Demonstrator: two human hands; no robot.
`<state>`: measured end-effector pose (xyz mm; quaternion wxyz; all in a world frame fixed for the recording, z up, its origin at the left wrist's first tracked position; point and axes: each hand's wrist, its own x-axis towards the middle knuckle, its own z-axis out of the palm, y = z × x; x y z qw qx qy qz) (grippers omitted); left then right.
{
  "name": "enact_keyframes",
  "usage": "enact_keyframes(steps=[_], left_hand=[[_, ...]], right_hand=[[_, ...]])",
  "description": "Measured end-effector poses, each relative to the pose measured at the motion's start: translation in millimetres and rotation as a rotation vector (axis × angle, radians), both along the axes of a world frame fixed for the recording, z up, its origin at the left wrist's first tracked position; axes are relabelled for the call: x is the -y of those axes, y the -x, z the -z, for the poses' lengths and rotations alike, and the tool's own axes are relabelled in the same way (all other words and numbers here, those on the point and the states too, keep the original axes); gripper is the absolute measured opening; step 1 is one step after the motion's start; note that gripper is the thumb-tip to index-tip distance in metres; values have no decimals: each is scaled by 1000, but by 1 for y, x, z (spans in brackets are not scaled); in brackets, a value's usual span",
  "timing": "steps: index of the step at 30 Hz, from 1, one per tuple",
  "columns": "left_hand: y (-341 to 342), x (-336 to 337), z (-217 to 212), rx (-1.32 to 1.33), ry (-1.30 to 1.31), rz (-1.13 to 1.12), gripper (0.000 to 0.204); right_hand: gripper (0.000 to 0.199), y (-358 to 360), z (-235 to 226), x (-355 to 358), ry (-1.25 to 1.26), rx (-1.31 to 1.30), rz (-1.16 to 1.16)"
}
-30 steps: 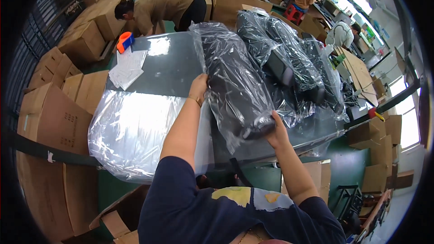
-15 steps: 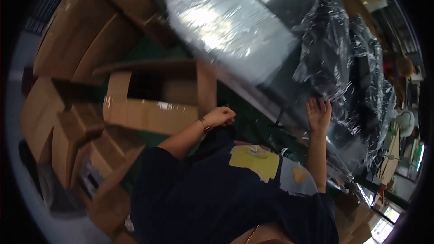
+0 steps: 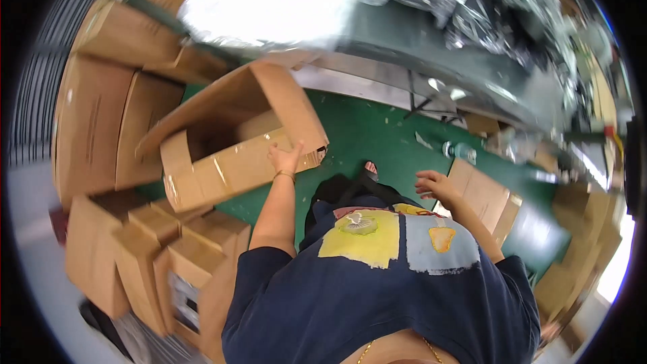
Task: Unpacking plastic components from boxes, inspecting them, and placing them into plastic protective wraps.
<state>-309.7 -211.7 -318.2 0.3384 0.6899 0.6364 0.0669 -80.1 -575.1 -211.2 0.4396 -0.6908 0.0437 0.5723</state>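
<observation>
An open cardboard box stands tilted on the floor ahead to my left, its flaps spread. My left hand lies against the near flap at its right end, thumb and fingers apart. A dark bracelet circles that wrist. My right hand hangs in the air over the floor with loosely spread fingers and nothing in it. Closest to it is a flat cardboard piece on the floor. The inside of the box is mostly in shadow.
Large closed cartons stand at far left, smaller open boxes nearer. A dark worktable crosses ahead, carrying a shiny plastic-wrapped item and clear plastic film. A clear bottle lies on the green floor.
My view has turned away from the table's right side. My left hand has opened from a loose fist and reached the box flap. My right hand has left the plastic film and come down.
</observation>
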Motion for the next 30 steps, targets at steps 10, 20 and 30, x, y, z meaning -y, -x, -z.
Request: enact_keyframes(steps=[10,20,30], left_hand=[[8,-25,50,285,824,-6,32],[43,86,-95,200,794,506,26],[46,209,-209,352,653,575,26]], right_hand=[[37,221,8,181,456,63,761],[31,362,49,181,489,364,-19],[36,344,62,279,-134,-216,1067]])
